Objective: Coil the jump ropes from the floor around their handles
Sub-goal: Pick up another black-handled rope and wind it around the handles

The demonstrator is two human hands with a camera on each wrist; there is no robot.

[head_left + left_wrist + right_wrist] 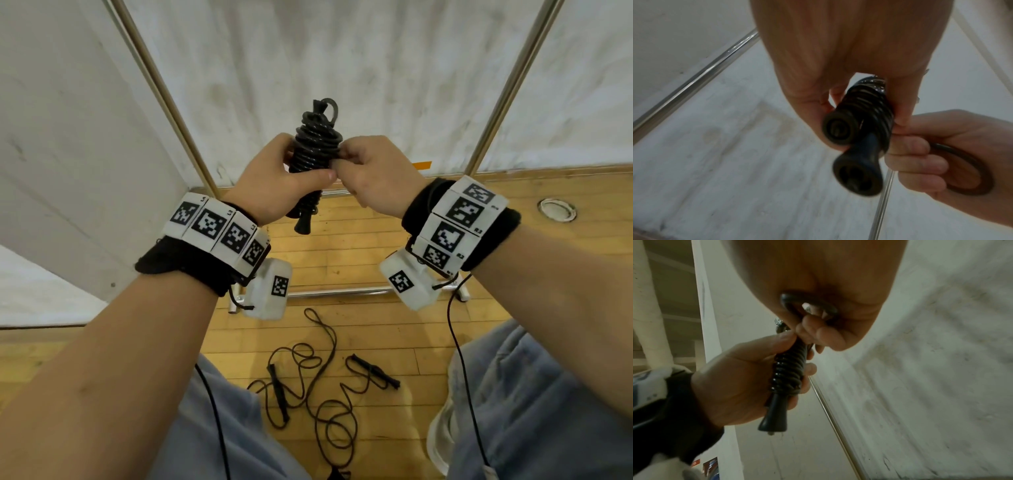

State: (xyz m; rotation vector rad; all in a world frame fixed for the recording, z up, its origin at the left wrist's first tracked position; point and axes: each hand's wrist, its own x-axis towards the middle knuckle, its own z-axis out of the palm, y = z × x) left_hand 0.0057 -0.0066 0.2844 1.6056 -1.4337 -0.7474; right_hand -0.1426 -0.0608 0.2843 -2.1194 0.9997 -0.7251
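A: Where's the rope being worked on?

B: Up in front of the white curtain (342, 68). The left hand (274, 178) grasps the coiled jump rope (313, 147) around its two handles (849, 142), fingers and thumb curled round the black turns, the bundle roughly upright

A: And the other hand?

B: The right hand (373, 174) pinches the rope at the side of the coil, touching the left thumb. From the left wrist view, a loose loop (970, 172) of rope runs through its curled fingers

A: Do the handle ends show?

B: Yes, two flared black ends stick out below the left hand, side by side. At the top of the bundle a small loop of rope stands above the turns

A: Anything on the floor?

B: A second jump rope (322, 387) lies uncoiled on the wooden floor (376, 246) between the person's knees, its thin cord in loose tangles, with its two black handles apart from each other, one left and one right of the tangle
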